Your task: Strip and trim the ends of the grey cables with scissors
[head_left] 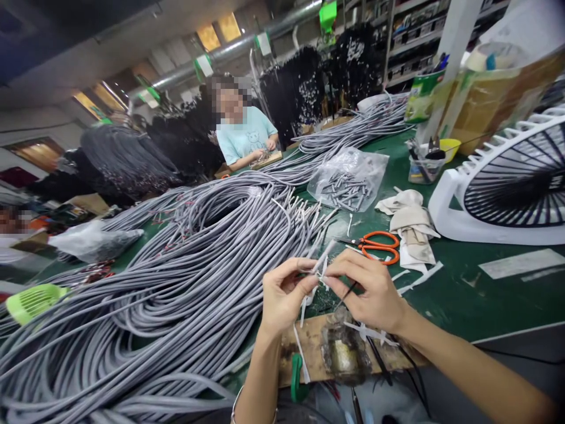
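Observation:
My left hand (286, 291) is closed in a pinch on the end of a grey cable (325, 254), above the front edge of the table. The fingertips of my right hand (364, 288) pinch a thin white strip (323, 268) at that same cable end, close to my left fingertips. Exactly where strip and cable meet is too small to make out. Below the hands, a wooden board (304, 335) carries a dark, grimy block with a yellowish top (343, 356). Orange-handled scissors (380, 246) lie just beyond my right hand.
Coiled grey cables (176, 294) cover the left and middle. A plastic bag of short grey tubes (348, 182), a crumpled cloth (410, 224) and a white fan (507, 188) stand to the right. A green clamp (298, 377) grips the board. Across the table sits a person (247, 135).

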Demonstrator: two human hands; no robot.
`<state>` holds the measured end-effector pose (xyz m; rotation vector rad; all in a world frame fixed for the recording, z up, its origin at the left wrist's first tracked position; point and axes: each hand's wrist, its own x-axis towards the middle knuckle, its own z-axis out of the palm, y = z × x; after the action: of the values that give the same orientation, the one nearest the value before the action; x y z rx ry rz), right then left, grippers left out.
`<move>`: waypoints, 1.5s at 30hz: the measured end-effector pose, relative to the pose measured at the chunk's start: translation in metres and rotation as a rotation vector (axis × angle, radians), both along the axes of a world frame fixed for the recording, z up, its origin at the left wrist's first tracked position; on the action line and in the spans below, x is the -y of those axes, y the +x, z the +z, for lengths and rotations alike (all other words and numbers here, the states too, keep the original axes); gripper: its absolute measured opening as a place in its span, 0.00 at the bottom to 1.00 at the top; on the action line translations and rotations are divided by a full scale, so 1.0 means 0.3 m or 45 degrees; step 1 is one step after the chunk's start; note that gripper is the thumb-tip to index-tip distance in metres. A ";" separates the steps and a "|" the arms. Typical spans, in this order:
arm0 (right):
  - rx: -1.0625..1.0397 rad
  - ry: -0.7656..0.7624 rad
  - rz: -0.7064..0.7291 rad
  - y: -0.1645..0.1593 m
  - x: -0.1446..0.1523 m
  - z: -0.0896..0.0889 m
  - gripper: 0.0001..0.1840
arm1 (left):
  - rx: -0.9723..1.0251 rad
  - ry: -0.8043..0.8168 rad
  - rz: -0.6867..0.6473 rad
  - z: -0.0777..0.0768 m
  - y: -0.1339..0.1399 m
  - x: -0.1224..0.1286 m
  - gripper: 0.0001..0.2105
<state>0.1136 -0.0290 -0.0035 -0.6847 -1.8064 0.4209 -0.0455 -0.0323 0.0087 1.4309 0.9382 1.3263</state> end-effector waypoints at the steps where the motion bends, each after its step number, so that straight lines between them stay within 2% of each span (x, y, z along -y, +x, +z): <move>1: 0.027 -0.048 0.012 0.000 -0.003 0.000 0.05 | 0.050 -0.088 -0.039 -0.004 0.003 0.003 0.11; 3: 0.054 -0.180 -0.013 0.005 -0.012 0.001 0.05 | 0.177 -0.209 -0.109 -0.013 0.009 0.006 0.15; 5: 0.007 -0.292 -0.152 0.015 -0.023 0.003 0.06 | 0.262 -0.243 -0.103 -0.021 0.014 0.005 0.14; 8: -0.223 -0.371 -0.385 0.033 -0.031 0.013 0.07 | 0.152 -0.221 -0.009 -0.025 0.022 0.003 0.12; 10: -0.344 -0.417 -0.303 0.041 -0.028 0.023 0.07 | 0.002 -0.161 0.050 -0.020 0.028 0.005 0.11; 13: -0.353 -0.449 -0.030 0.039 -0.020 0.030 0.08 | -0.164 -0.044 0.066 -0.007 0.037 0.012 0.10; 19: -0.218 -0.579 0.082 0.012 -0.024 0.008 0.09 | -0.420 0.240 -0.123 0.010 0.042 0.032 0.07; 22: -0.175 -0.574 0.138 0.011 -0.024 0.006 0.10 | -0.341 0.259 0.093 0.001 0.026 0.027 0.08; 24: -0.314 -0.597 0.013 0.016 -0.020 0.011 0.10 | -0.247 0.199 0.270 -0.007 0.013 0.018 0.08; 25: -0.375 -0.594 -0.048 0.019 -0.017 0.014 0.10 | -0.228 0.172 0.303 -0.009 0.008 0.014 0.09; 27: -0.381 -0.515 -0.038 0.022 -0.013 0.018 0.08 | -0.282 0.151 0.240 -0.010 0.004 0.012 0.10; 30: -0.269 -0.469 0.106 0.017 -0.014 0.017 0.05 | -0.454 0.248 0.124 -0.003 0.011 0.020 0.10; 34: -0.332 -0.812 0.233 0.010 -0.025 0.012 0.12 | -0.617 0.396 0.091 0.000 0.020 0.027 0.08; 37: -0.481 -0.864 0.254 0.011 -0.025 0.015 0.08 | -0.568 0.270 0.086 -0.004 0.022 0.020 0.12; 41: -0.362 -0.744 0.319 0.014 -0.018 0.015 0.11 | -0.377 0.092 0.075 -0.007 0.025 0.013 0.18; 43: -0.359 -0.696 0.224 0.012 -0.022 0.009 0.08 | -0.340 -0.011 0.038 -0.007 0.026 0.014 0.19; 45: -0.383 -0.675 0.090 0.009 -0.029 0.000 0.10 | -0.338 -0.090 0.018 -0.005 0.023 0.016 0.20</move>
<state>0.1162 -0.0202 -0.0035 -0.8649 -1.4400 1.0169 -0.0386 -0.0371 0.0072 1.5729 1.1577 1.1187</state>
